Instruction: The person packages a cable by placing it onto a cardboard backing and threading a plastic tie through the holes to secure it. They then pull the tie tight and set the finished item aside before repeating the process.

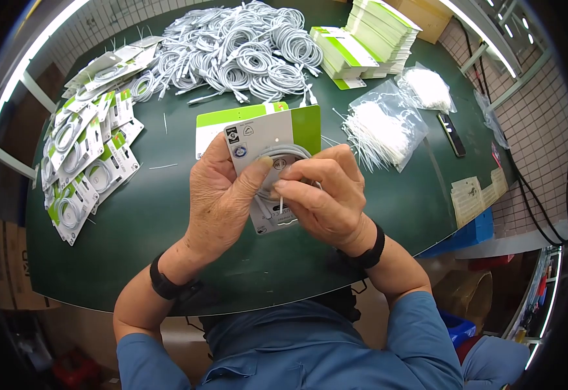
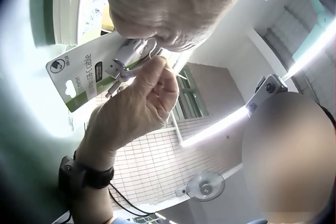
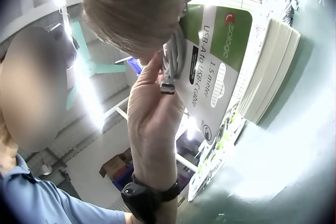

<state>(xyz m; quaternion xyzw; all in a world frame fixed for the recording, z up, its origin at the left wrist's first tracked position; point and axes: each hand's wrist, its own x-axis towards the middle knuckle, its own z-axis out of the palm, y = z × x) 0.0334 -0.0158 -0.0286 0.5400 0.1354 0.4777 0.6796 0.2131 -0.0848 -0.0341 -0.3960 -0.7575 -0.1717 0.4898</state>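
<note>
A white and green cable card [image 1: 306, 130], printed "USB-A to USB-C cable" in the right wrist view, is held up over the table by my left hand [image 1: 222, 188]. The left thumb presses a coiled grey cable [image 1: 291, 151] against the card's face. My right hand [image 1: 332, 195] pinches a thin white cable tie [image 1: 282, 205] with thumb and forefinger at the coil. In the right wrist view, a metal USB plug [image 3: 167, 88] hangs from the coil beside the card. The left wrist view shows the right fingertips [image 2: 157, 66] close to the cable's ends.
Behind the card lies a stack of cards [image 1: 209, 120] on the green table [image 1: 232, 279]. A heap of coiled cables [image 1: 245, 52] fills the back. Carded cables [image 1: 69, 153] pile up left. Card stacks [image 1: 378, 39], bagged cable ties [image 1: 384, 127] and a phone [image 1: 451, 134] lie right.
</note>
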